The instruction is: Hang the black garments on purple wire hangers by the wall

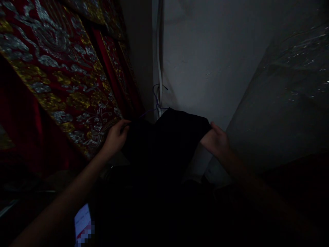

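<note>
A black garment (164,144) hangs on a thin purple wire hanger (156,99) in a dim corner. My left hand (116,137) pinches the garment's left shoulder with its fingers closed on the cloth. At the garment's right shoulder, my right hand (216,140) grips the fabric, thumb on top. Both arms reach forward from the bottom of the view. The lower part of the garment is lost in darkness.
Red garments with gold and silver embroidery (59,72) hang close on the left. A white wall (210,61) with a white cable (159,51) stands behind. Something covered in clear plastic (290,92) fills the right. A lit phone screen (83,221) shows at the bottom left.
</note>
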`<state>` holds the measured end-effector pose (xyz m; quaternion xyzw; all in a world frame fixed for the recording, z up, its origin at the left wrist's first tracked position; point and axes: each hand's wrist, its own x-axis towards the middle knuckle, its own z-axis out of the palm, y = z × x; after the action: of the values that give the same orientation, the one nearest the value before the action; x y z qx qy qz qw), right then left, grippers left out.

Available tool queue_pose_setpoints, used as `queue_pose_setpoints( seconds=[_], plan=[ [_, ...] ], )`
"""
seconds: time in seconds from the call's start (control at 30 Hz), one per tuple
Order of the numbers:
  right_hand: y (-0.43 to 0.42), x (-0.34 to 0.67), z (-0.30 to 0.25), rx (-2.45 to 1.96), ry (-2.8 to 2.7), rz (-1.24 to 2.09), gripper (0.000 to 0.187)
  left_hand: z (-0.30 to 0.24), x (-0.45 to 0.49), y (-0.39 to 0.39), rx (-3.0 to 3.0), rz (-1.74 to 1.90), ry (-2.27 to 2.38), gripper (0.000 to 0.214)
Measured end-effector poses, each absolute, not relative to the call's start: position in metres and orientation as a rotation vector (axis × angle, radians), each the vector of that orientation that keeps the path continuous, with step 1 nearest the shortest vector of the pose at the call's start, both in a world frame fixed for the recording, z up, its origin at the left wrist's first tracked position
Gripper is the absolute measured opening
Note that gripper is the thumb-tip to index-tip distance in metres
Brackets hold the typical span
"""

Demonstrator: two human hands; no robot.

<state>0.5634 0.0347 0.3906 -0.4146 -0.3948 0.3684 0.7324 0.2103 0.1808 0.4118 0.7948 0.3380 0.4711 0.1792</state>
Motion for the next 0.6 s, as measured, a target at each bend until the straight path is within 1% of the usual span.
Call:
queue_pose_setpoints(
  seconds=[0.07, 0.13, 0.23, 0.3, 0.4, 0.43, 0.47, 0.5, 0.53, 0.57, 0.6],
  plan=[
    [0.04, 0.569, 0.409, -0.866, -0.856, 0.862, 0.033, 0.417, 0.215, 0.182, 2.213, 1.332, 0.945, 0.032],
    [0.044, 0.564, 0.432, -0.817, -0.902, 0.827, 0.035, 0.424, 0.221, 0.183, 2.183, 1.347, 0.941, 0.033],
    [0.04, 0.543, 0.459, -0.805, -1.047, 0.727, 0.044, 0.435, 0.229, 0.184, 2.16, 1.386, 0.917, 0.032],
    [0.028, 0.526, 0.466, -0.829, -1.154, 0.752, 0.054, 0.44, 0.233, 0.183, 2.143, 1.378, 0.871, 0.029],
    [0.003, 0.51, 0.463, -0.824, -1.526, 1.035, 0.069, 0.44, 0.234, 0.177, 2.169, 1.311, 0.739, 0.027],
    [-0.003, 0.508, 0.458, -0.831, -1.7, 1.149, 0.07, 0.437, 0.234, 0.174, 2.201, 1.278, 0.68, 0.028],
    [-0.006, 0.506, 0.451, -0.86, -1.862, 1.22, 0.066, 0.435, 0.234, 0.169, 2.239, 1.243, 0.621, 0.028],
    [-0.006, 0.505, 0.442, -0.921, -1.985, 1.207, 0.057, 0.431, 0.234, 0.164, 2.278, 1.212, 0.568, 0.028],
    [-0.003, 0.503, 0.431, -1.017, -2.043, 1.084, 0.048, 0.428, 0.236, 0.157, 2.317, 1.184, 0.517, 0.028],
    [0.004, 0.502, 0.417, -1.128, -2.04, 0.883, 0.041, 0.425, 0.239, 0.149, 2.347, 1.162, 0.465, 0.027],
    [0.012, 0.499, 0.402, -1.223, -1.989, 0.604, 0.043, 0.423, 0.244, 0.141, 2.364, 1.144, 0.405, 0.026]
  ],
)
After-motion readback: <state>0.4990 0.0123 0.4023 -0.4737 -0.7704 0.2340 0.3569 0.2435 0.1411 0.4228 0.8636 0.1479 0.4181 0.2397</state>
